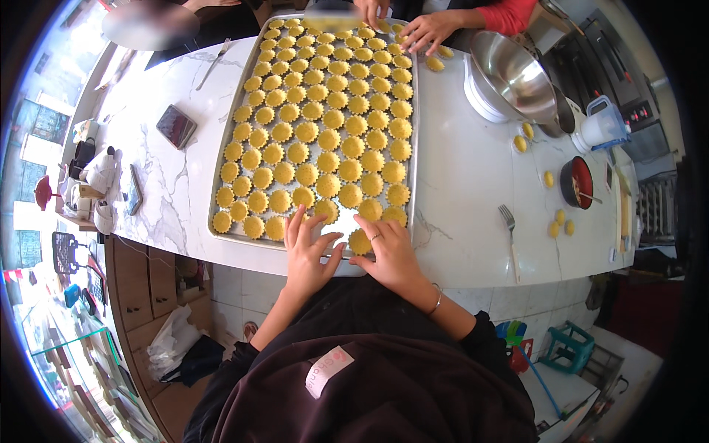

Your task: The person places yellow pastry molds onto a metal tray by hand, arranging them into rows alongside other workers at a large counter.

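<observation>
A large metal baking tray lies in front of me, filled with rows of yellow tart shells with fluted edges. At its near edge my right hand has thumb and fingers around the rim of one tart shell, at the near right of the tray. My left hand is beside it, fingers spread and nothing in them, its fingertips close to the shells of the nearest rows. Between the two hands a patch of bare tray shines.
Another person's hand reaches shells at the tray's far right corner. Right of the tray are a steel bowl on a white base, a fork, a dark bowl and loose shells. On the left lie a phone and another fork.
</observation>
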Tool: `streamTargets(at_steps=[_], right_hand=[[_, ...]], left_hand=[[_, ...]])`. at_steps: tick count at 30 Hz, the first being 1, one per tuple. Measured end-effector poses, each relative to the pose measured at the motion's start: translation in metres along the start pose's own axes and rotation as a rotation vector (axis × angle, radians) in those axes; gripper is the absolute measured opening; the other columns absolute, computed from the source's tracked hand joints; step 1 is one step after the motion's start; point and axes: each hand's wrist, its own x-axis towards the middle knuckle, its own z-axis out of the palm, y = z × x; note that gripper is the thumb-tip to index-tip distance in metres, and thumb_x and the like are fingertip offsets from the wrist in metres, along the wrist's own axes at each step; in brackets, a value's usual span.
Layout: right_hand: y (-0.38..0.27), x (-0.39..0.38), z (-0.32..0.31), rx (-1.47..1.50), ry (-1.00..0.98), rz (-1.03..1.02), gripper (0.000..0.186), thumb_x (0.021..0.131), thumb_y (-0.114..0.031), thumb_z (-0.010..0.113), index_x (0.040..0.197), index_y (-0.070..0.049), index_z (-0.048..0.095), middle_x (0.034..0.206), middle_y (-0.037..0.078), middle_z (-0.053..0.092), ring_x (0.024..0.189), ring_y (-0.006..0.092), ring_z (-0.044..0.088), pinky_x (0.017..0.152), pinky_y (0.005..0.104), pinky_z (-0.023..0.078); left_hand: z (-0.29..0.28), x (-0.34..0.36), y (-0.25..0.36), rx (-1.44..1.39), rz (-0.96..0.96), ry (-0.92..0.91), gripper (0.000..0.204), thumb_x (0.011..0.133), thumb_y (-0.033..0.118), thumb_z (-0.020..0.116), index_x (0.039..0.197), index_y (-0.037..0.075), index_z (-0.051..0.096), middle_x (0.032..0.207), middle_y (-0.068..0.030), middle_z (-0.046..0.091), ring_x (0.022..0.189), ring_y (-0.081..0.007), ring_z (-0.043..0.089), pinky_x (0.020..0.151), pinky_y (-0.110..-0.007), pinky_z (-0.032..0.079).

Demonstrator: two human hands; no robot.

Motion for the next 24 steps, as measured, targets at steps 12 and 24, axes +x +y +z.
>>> streamTargets(at_steps=[12, 24], right_hand=[[0.065, -0.041, -0.092, 0.067, 0.494, 0.515, 0.059, 0.070, -0.015, 0.077, 0.123, -0.008, 0.053, 0.101, 0.006, 0.060, 0.079, 0.0168, 0.051, 0.069, 0.0304, 0.045], [0.277, -0.156, -0.193, -0.717, 0.924, 1.087, 0.071, 0.068, -0.027, 0.078, 0.128, -0.003, 0.046, 0.111, 0.019, 0.059, 0.101, 0.0347, 0.058, 0.086, 0.0387, 0.047]], left_hand=[[0.013, 0.009, 0.008, 0.022, -0.005, -0.205, 0.014, 0.069, 0.008, 0.065, 0.081, 0.012, 0.069, 0.129, -0.0086, 0.046, 0.136, -0.0387, 0.021, 0.107, -0.062, 0.011], [0.008, 0.010, 0.001, 0.017, -0.026, -0.084, 0.016, 0.073, 0.011, 0.066, 0.088, 0.011, 0.067, 0.125, -0.0101, 0.047, 0.135, -0.0384, 0.023, 0.107, -0.058, 0.015]])
